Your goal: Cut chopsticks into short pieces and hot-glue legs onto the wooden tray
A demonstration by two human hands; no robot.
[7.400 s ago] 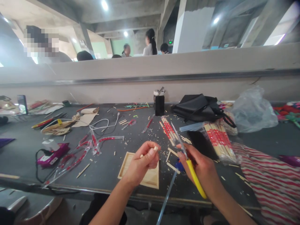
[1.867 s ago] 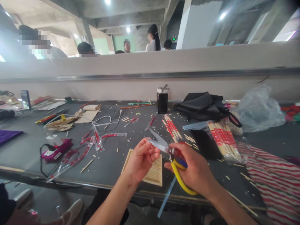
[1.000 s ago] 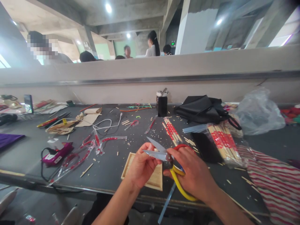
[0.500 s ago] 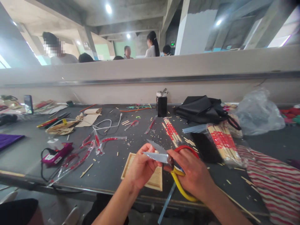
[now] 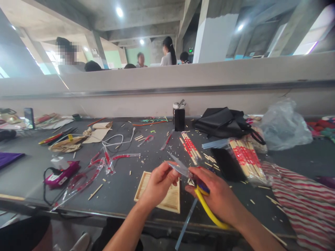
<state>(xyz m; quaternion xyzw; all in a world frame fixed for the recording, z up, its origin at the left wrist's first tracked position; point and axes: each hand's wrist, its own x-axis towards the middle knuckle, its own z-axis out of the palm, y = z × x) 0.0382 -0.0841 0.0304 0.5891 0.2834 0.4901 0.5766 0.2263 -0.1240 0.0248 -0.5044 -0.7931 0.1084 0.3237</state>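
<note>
My right hand (image 5: 218,193) grips a pair of scissors (image 5: 202,205) by its yellow handle, with the metal blades a little apart and pointing left. My left hand (image 5: 158,183) is closed in a pinch right at the blades. A small pale stick end showed between those fingers a moment ago; now fingers and blades mostly hide it. Beneath the left hand lies a small square tray of thin wooden sticks (image 5: 170,200), partly covered by the hand and wrist.
Red-banded chopsticks (image 5: 190,148) and a packed bundle of them (image 5: 246,158) lie to the right, near a black phone (image 5: 226,164). Further out are a striped cloth (image 5: 295,202), a black bag (image 5: 222,122), a purple glue gun (image 5: 62,174) and red plastic wrappers (image 5: 107,160). Wood scraps litter the table.
The scissors have turned a little in my right hand; the red handle no longer shows and the yellow one reaches lower right. The pale stick end is now hidden. The view has shifted slightly.
</note>
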